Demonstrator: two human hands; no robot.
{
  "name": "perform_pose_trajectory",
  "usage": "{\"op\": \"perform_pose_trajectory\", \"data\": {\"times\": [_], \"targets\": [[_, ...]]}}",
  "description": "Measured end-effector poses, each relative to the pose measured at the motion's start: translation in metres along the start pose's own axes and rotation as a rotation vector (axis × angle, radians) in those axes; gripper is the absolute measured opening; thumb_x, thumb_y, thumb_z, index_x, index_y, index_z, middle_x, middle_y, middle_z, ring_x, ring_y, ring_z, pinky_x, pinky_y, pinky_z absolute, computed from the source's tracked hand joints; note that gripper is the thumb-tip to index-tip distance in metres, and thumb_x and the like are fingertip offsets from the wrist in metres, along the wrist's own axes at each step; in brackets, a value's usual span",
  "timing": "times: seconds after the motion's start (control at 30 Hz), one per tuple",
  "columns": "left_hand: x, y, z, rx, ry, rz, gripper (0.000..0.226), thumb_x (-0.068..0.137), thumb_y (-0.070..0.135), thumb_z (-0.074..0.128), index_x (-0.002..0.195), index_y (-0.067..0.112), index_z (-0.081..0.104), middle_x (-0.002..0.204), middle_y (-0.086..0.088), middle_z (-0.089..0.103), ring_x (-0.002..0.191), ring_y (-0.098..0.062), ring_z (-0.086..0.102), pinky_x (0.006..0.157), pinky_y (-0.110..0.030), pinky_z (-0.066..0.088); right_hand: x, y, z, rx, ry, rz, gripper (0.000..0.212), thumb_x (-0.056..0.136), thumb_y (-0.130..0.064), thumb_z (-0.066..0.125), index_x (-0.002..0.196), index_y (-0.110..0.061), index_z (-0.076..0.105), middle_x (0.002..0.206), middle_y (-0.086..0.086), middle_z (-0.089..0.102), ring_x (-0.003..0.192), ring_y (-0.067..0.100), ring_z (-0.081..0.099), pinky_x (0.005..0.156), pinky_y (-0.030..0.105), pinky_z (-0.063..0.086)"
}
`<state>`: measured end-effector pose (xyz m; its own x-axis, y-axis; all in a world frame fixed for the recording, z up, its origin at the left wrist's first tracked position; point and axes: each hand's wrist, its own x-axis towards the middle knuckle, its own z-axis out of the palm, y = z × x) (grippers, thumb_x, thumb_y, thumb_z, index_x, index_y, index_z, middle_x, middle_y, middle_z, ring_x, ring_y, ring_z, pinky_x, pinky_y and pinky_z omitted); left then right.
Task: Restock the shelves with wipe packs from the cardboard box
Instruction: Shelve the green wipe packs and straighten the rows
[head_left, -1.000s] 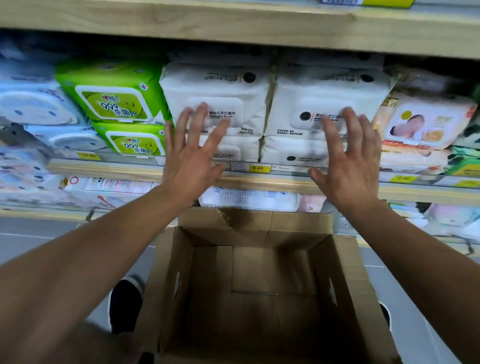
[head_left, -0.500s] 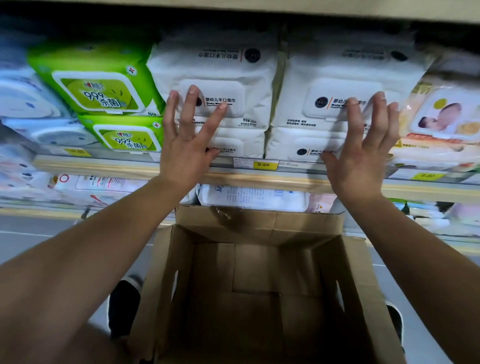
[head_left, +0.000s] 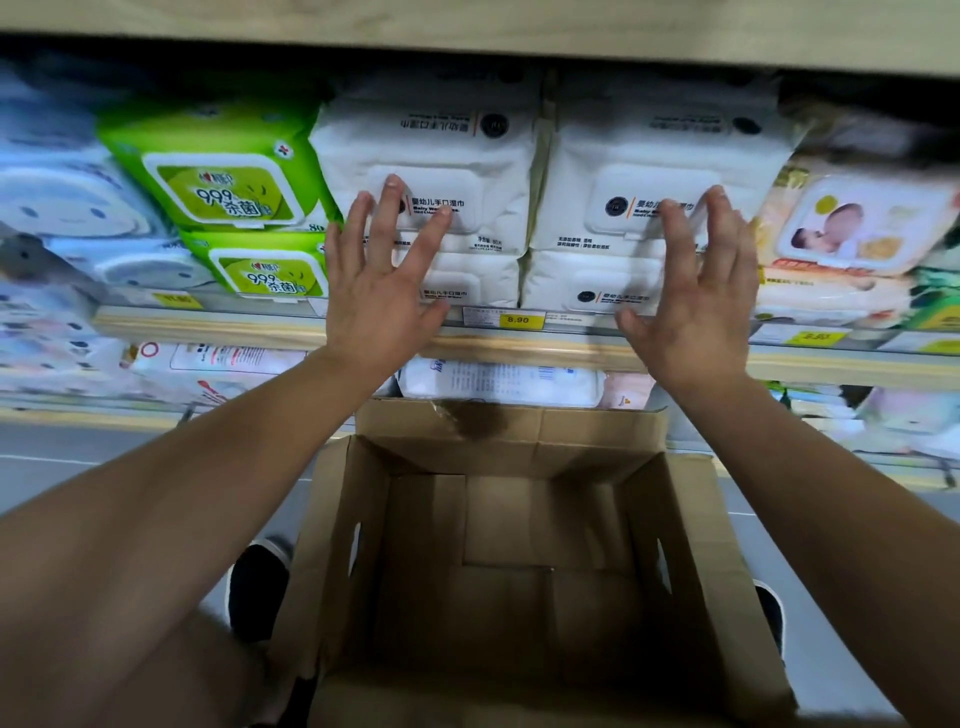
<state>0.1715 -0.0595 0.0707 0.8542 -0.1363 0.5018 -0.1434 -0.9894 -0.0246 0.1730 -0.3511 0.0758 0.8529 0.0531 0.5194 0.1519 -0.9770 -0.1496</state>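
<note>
Wooden store shelf (head_left: 519, 349) holds stacked white wipe packs (head_left: 431, 171); left hand (head_left: 382, 275) and right hand (head_left: 696, 291), fingers spread, press them above the brown cardboard box (head_left: 498, 561).

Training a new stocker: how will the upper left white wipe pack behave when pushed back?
The upper left white wipe pack looks soft and puffy, so it likely dents under the left hand. Stacked on another pack, it may slide or tilt.

White wipe packs (head_left: 431, 171) stand in two stacked columns side by side on the shelf (head_left: 519, 345). Nearer, the brown cardboard box (head_left: 498, 545) sits open, flaps up, with nothing inside.
</note>
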Motion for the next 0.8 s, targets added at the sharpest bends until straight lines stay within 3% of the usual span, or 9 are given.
{"op": "perform_pose_trajectory", "data": {"times": [0.1, 0.23, 0.33, 0.47, 0.67, 0.8], "targets": [[-0.006, 0.016, -0.017, -0.073, -0.032, -0.016, 0.078, 0.081, 0.044, 0.061, 0.148, 0.027, 0.025, 0.158, -0.011, 0.015, 0.143, -0.036, 0.016, 0.112, -0.059, 0.017, -0.009, 0.001, -0.019, -0.021, -0.1, -0.011, 0.094, 0.076, -0.036, 0.075, 0.151, -0.024, 0.021, 0.159, 0.011, 0.013, 0.146, 0.035, 0.01, 0.119, 0.049, 0.013], [-0.019, 0.057, -0.032, -0.154, -0.095, 0.091, 0.074, 0.084, 0.044, 0.06, 0.147, 0.021, 0.03, 0.155, -0.007, 0.027, 0.142, -0.031, 0.022, 0.114, -0.053, 0.019, -0.036, 0.014, -0.04, -0.061, -0.25, -0.053, 0.09, 0.077, -0.038, 0.074, 0.151, -0.02, 0.025, 0.158, 0.01, 0.021, 0.146, 0.034, 0.012, 0.119, 0.049, 0.014], [-0.027, 0.097, -0.036, -0.206, -0.198, 0.167, 0.076, 0.083, 0.042, 0.062, 0.148, 0.024, 0.027, 0.156, -0.004, 0.025, 0.143, -0.028, 0.02, 0.116, -0.05, 0.016, -0.059, 0.034, -0.055, -0.074, -0.347, -0.061, 0.084, 0.077, -0.039, 0.072, 0.148, -0.018, 0.032, 0.154, 0.011, 0.029, 0.144, 0.034, 0.019, 0.118, 0.048, 0.019], [-0.033, 0.151, -0.037, -0.227, -0.299, 0.275, 0.075, 0.087, 0.048, 0.055, 0.15, 0.026, 0.02, 0.158, -0.001, 0.019, 0.144, -0.026, 0.016, 0.117, -0.047, 0.014, -0.087, 0.073, -0.074, -0.103, -0.475, -0.022, 0.081, 0.08, -0.042, 0.068, 0.148, -0.021, 0.029, 0.155, 0.006, 0.028, 0.145, 0.03, 0.016, 0.119, 0.042, 0.016], [-0.035, 0.227, -0.019, -0.289, -0.384, 0.377, 0.072, 0.089, 0.048, 0.051, 0.15, 0.025, 0.02, 0.158, -0.001, 0.018, 0.145, -0.025, 0.014, 0.117, -0.044, 0.015, -0.114, 0.142, -0.092, -0.139, -0.544, 0.066, 0.079, 0.084, -0.044, 0.065, 0.149, -0.019, 0.028, 0.153, 0.008, 0.03, 0.144, 0.03, 0.018, 0.118, 0.041, 0.019], [-0.033, 0.271, 0.009, -0.301, -0.425, 0.447, 0.072, 0.087, 0.046, 0.052, 0.149, 0.024, 0.022, 0.156, -0.003, 0.024, 0.142, -0.026, 0.023, 0.115, -0.045, 0.022, -0.131, 0.191, -0.085, -0.165, -0.593, 0.122, 0.08, 0.081, -0.042, 0.067, 0.147, -0.018, 0.03, 0.151, 0.009, 0.033, 0.142, 0.031, 0.023, 0.115, 0.041, 0.025]]}}
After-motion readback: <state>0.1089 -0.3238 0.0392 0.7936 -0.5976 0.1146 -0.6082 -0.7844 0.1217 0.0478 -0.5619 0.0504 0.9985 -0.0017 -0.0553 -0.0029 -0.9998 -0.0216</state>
